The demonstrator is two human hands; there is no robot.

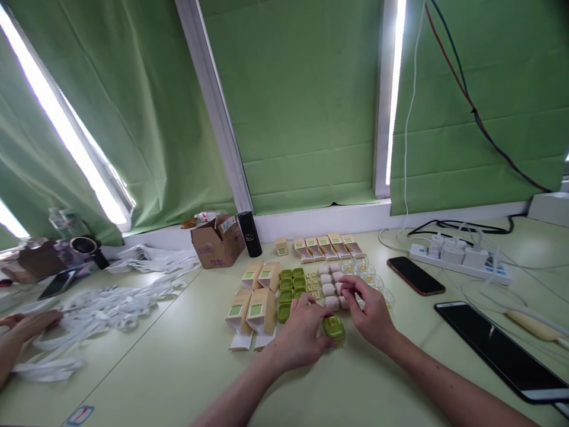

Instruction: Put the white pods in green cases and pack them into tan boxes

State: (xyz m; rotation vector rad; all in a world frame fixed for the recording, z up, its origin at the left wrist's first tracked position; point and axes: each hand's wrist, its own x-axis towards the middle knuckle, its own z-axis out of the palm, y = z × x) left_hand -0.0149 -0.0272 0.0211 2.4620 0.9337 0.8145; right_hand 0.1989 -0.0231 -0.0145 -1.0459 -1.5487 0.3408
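My left hand [302, 332] is closed around a small clear container with a green lid [333, 326] near the front of the table. To its right, my right hand [371, 311] is raised with thumb and fingers pinched; whatever lies between them is too small to make out. Just beyond the hands stand rows of pale pink rounded pieces [328, 290]. Small yellow squares [312, 285] lie left of these, beside rows of green square lids or trays [285, 295]. Clear rounded cups [373, 280] sit behind my right hand, partly hidden by it.
Open-ended kraft boxes [262, 309] stand at left, with another row [326, 246] behind. A cardboard carton [217, 242] and black cylinder [249, 234] are by the wall. Phones [415, 276], a tablet [500, 347] and power strip [460, 262] lie right. Another person's hand [33, 323] touches white strips [120, 302].
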